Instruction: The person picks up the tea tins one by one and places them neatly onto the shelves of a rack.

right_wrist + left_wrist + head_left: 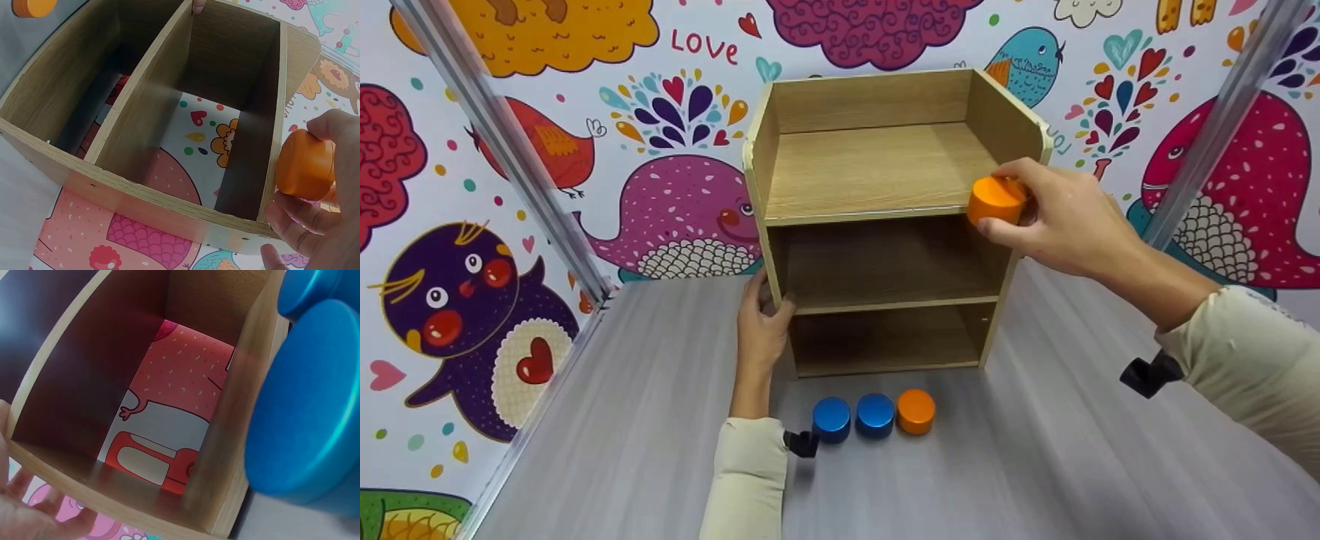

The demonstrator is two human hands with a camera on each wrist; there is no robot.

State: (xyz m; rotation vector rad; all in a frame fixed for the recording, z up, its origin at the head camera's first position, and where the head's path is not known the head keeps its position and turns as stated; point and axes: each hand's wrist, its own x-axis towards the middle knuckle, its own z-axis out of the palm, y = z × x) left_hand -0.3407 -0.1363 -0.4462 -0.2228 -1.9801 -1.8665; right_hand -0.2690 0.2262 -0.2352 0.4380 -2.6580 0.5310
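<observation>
A three-level wooden shelf (877, 300) stands upright on the grey table. My left hand (763, 322) grips its left side panel low down, thumb at the front edge and fingers round the outside. In the left wrist view, fingertips (79, 523) show along that panel. My right hand (1069, 214) pinches an orange cylinder (996, 199) between thumb and fingers, at the front right of the top board. Close beside the shelf's edge, the same orange cylinder (305, 166) appears in the right wrist view.
On the table before the shelf, two blue cylinders (875, 415) and a second orange cylinder (916, 411) stand in a row. Raised side panels and a back panel (874, 101) border the top level. Behind are cartoon-printed walls (682, 202) with metal corner posts (517, 150).
</observation>
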